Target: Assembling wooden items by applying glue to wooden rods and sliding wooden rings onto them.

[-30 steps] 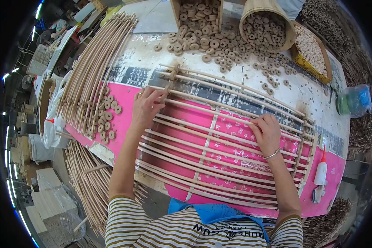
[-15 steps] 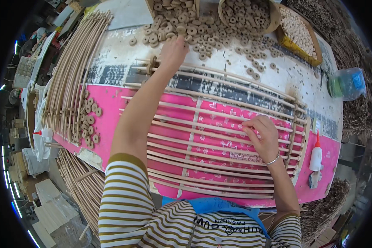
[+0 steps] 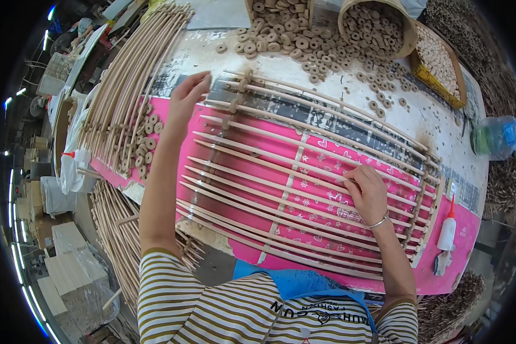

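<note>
Long pale wooden rods (image 3: pixel 304 167) lie side by side across a pink and white tabletop. Small brown rings (image 3: pixel 233 106) sit on the far rods near their left ends. My left hand (image 3: pixel 190 94) hovers beside the left tip of a far rod, its fingers pinched together; what they hold is hidden. My right hand (image 3: pixel 367 194) is over the right half of the rods, thumb and forefinger closed together at one rod. Whether it grips that rod I cannot tell. Brown joints (image 3: pixel 419 203) cross the rods near their right ends, beside a wooden strip (image 3: pixel 430 221).
Loose rings (image 3: pixel 292 37) are heaped at the back, by a tipped basket (image 3: pixel 378 26) full of rings. A yellow box (image 3: pixel 438 69) holds small pale pieces. A rod bundle (image 3: pixel 137 74) lies left. At right are a red-tipped glue bottle (image 3: pixel 446 229) and a plastic bag (image 3: pixel 495 137).
My left hand has drawn back from the ring heap to the left ends of the rods. My right hand has stayed over the same rods, and the view has shifted slightly.
</note>
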`<state>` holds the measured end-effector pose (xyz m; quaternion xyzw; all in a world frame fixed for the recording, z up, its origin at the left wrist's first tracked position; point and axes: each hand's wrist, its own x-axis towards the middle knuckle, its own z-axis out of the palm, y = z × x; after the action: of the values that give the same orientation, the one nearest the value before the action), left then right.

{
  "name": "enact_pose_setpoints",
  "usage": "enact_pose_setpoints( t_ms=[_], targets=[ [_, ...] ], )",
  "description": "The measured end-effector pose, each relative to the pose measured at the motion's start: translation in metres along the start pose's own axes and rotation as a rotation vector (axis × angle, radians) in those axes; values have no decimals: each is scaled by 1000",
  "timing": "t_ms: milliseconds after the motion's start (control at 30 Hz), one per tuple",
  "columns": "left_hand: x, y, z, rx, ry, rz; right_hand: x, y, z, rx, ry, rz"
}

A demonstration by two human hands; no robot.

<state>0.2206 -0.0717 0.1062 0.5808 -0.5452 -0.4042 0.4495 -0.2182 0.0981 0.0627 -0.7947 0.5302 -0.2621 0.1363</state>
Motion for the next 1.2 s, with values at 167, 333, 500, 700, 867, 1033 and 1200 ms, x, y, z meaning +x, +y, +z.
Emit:
enact_pose_setpoints(
  t_ms=[167, 333, 500, 700, 867, 1033, 1200],
  targets=[
    [-55, -36, -66, -110, 151, -148, 0, -9, 0, 195, 52, 104],
    [-81, -47, -59, -293, 127, -228, -1, -7, -5, 241, 55, 164],
    [-87, -55, -58, -414, 79, -233, -1, -6, -2, 231, 31, 158],
    [-90, -40, -48, -395, 53, -252, 0, -6, -3, 215, 56, 143],
    [-92, -35, -37, -292, 46, -274, 2, -11, 1, 212, 95, 112],
    [-96, -22, -28, -249, 98, -267, 8, -15, 2, 197, 121, 94],
    [-98, -16, -21, -182, 138, -260, 11, -22, 4, 166, 142, 36]
  ],
)
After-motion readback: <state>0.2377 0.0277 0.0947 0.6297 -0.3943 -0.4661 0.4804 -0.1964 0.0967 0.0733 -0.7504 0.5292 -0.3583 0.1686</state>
